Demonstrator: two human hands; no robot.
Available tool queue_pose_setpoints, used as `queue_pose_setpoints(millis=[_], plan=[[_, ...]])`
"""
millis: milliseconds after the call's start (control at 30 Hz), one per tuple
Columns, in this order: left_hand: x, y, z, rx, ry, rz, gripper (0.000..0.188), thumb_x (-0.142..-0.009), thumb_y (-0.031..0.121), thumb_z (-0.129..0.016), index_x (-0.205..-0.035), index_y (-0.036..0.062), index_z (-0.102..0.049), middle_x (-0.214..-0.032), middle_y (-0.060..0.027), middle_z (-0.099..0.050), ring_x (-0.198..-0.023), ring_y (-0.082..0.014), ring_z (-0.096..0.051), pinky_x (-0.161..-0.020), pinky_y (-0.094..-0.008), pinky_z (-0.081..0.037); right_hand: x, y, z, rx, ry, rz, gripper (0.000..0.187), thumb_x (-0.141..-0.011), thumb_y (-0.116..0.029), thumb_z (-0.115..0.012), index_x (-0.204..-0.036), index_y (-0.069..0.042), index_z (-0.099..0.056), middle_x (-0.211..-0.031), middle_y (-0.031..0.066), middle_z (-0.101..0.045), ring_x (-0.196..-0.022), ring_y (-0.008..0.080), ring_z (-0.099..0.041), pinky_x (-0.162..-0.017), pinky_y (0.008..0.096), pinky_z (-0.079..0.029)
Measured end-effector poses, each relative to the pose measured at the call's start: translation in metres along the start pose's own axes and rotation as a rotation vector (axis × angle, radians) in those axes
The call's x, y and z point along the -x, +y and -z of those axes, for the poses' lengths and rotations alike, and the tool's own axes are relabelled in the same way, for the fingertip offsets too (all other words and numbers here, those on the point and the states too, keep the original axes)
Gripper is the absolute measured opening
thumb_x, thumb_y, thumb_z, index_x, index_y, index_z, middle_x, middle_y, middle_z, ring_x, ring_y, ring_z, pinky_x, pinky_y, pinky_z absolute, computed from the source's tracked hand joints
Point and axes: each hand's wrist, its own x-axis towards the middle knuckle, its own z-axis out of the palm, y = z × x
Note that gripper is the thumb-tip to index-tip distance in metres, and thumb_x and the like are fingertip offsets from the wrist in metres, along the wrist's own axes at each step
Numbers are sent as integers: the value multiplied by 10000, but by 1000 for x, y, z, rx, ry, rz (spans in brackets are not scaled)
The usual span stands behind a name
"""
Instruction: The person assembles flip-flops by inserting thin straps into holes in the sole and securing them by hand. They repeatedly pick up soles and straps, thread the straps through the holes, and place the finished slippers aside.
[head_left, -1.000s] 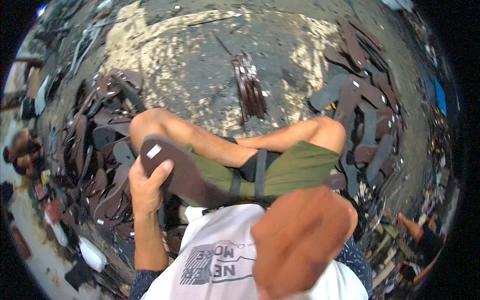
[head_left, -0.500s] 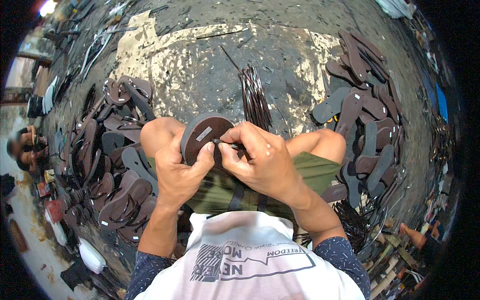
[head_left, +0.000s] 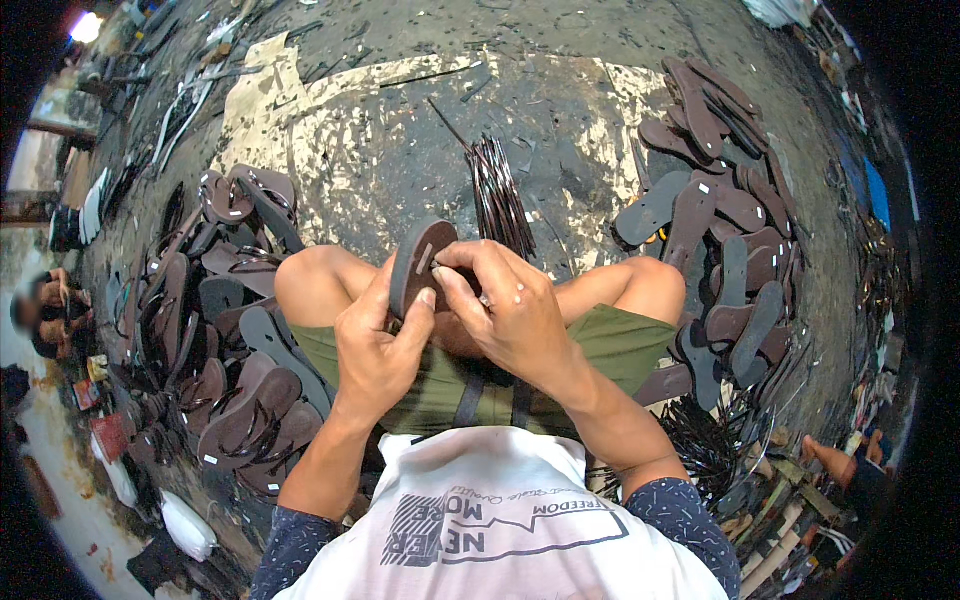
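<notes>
My left hand (head_left: 375,345) is closed around the edge of a brown sandal sole (head_left: 414,270), with the thumb on its top face. The sole is tilted, so its grey side edge shows, and a small pale label sits on the top. My right hand (head_left: 520,310) is pinched against that top face, near the label. Between its fingertips is a thin dark sandal strap, mostly hidden by the fingers. A bundle of shiny dark straps (head_left: 500,200) lies on the floor just beyond my hands.
Finished-looking brown sandals (head_left: 255,415) with straps are heaped at my left. Loose brown and grey soles (head_left: 695,225) are piled at my right. A tangle of dark straps (head_left: 700,440) lies by my right elbow. Another person (head_left: 55,310) sits at far left.
The sole has turned more edge-on, showing its grey side. My left hand has shifted slightly right. The dark strap near my right fingertips shows less than before.
</notes>
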Motion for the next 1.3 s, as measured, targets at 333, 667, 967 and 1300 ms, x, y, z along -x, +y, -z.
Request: queue_pose_setpoints(millis=[333, 667, 967, 1300], plan=[[-6, -16, -14, -163, 46, -150, 575, -941, -22, -632, -1495, 50, -496, -1152, -175, -729, -928, -145, -701, -744, -292, -563, -3, 10, 9, -31, -79, -62, 132, -920, -115, -684, -946, -7, -613, -870, 166, -678, -811, 365, -683, -702, 449, -553], [-27, -54, 4, 408, -186, -47, 434, -943, 5, -673, -1371, -2, -595, -1279, -139, -652, -1189, -188, -613, -996, -305, -497, 2, 18, 32, -109, -144, -172, 182, -929, -171, -710, -1009, -19, -650, -928, 175, -712, -841, 359, -708, -734, 419, -568], [-36, -53, -14, 541, 296, -148, 152, -963, -15, -664, -1112, 3, -643, -1019, -12, -669, -924, -73, -623, -831, -221, -513, 31, -24, 29, -418, -159, -358, 220, -958, -219, -706, -1035, -17, -666, -1008, 72, -684, -846, 205, -635, -741, 358, -512], [-18, -45, 2, -107, 277, -260, 502, -939, 62, -688, -1416, -5, -546, -1297, -123, -671, -1227, -244, -612, -1133, -410, -401, 39, 65, -15, -1105, 195, -786, 132, -1001, -113, -637, -1072, -3, -658, -1034, 83, -725, -1003, 181, -673, -944, 320, -518]])
